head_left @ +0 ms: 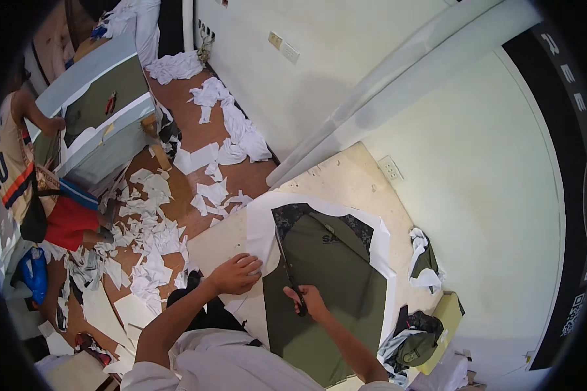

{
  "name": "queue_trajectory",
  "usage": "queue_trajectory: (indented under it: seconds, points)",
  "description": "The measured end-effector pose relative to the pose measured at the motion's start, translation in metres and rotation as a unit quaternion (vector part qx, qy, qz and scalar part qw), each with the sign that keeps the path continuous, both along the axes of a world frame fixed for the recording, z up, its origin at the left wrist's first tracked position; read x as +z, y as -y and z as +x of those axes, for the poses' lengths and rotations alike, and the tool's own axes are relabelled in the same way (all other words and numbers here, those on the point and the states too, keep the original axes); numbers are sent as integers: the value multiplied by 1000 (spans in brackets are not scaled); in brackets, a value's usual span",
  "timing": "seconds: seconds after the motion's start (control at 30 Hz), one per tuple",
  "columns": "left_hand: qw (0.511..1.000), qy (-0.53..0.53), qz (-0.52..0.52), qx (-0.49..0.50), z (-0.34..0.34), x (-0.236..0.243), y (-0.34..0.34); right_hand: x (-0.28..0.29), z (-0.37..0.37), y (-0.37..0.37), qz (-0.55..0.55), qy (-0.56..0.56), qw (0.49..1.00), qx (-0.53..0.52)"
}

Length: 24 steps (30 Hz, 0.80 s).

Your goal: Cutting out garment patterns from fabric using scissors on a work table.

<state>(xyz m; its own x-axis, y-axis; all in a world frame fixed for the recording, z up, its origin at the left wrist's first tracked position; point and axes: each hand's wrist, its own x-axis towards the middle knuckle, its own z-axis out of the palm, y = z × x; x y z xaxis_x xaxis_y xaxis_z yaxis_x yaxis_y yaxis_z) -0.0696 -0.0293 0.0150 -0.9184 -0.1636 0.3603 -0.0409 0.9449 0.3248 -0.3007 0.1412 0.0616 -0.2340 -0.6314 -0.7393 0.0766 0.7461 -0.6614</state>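
Observation:
A dark green printed panel with black patterned shoulder areas and a white margin lies spread on the pale table in front of me. My right hand grips a pair of scissors by its dark handles. The long blades point away from me along the panel's left edge, near the white margin. To the left, my left hand has its bent fingers on the white margin strip, close to the cut edge. The undersides of those fingers are hidden.
Beyond the panel, the pale table reaches a wall and a long white tube. Dark and white cloth bundles sit at the right. White scraps litter the brown floor. At far left, a person stands by another table holding red-handled cutters.

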Motion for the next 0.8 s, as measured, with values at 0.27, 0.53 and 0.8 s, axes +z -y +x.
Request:
queue_trajectory:
  seconds: [0.27,0.53,0.8]
  points:
    - [999,-5,-13,-31,1,-3,0,-1,-1,24,8,-11,1000,24]
    - [999,8,-16,-29,1,3,0,-27,-3,45,-56,80,994,-41]
    - [999,9,-21,-32,6,0,-4,-33,-2,79,-123,123,984,-49]
